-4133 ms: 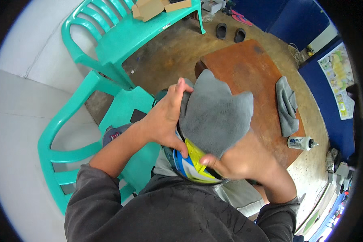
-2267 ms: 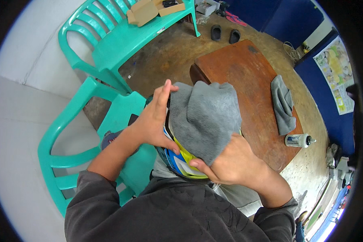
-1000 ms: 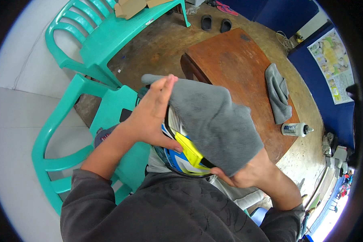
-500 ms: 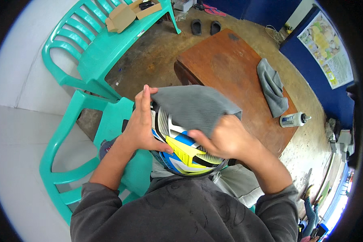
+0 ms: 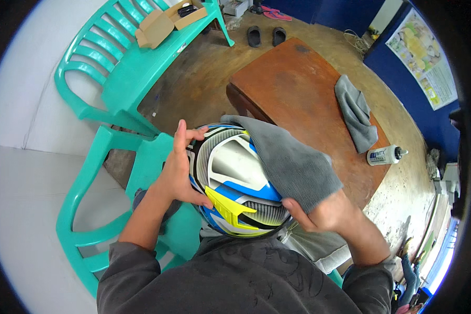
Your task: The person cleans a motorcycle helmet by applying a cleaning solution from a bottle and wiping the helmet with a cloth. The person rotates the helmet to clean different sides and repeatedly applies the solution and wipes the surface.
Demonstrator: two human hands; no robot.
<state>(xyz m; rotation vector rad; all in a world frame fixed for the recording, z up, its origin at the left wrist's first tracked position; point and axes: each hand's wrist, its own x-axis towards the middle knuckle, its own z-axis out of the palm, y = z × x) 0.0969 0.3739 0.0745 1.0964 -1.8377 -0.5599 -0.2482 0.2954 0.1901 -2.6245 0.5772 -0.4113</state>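
Note:
A helmet (image 5: pixel 233 165) patterned in white, blue, black and fluorescent yellow rests in my lap, its top toward me. Along its left side my left hand (image 5: pixel 175 178) grips the shell, thumb near the yellow piece. My right hand (image 5: pixel 324 212) holds a grey cloth (image 5: pixel 293 157) draped over the helmet's right part, with the thumb showing near the lower edge and most fingers under the cloth.
Ahead stands a brown wooden table (image 5: pixel 282 78) bearing another grey cloth (image 5: pixel 356 112) and a white bottle (image 5: pixel 383 155). Green plastic chairs (image 5: pixel 131 73) are at left, the far one carrying open cardboard boxes (image 5: pixel 154 29). Black slippers (image 5: pixel 254 36) lie beyond. Someone's legs (image 5: pixel 409 269) show at lower right.
The cloth covered most of the helmet and has shifted right, uncovering its top. My right hand has moved right and down with it. My left hand still grips the left side.

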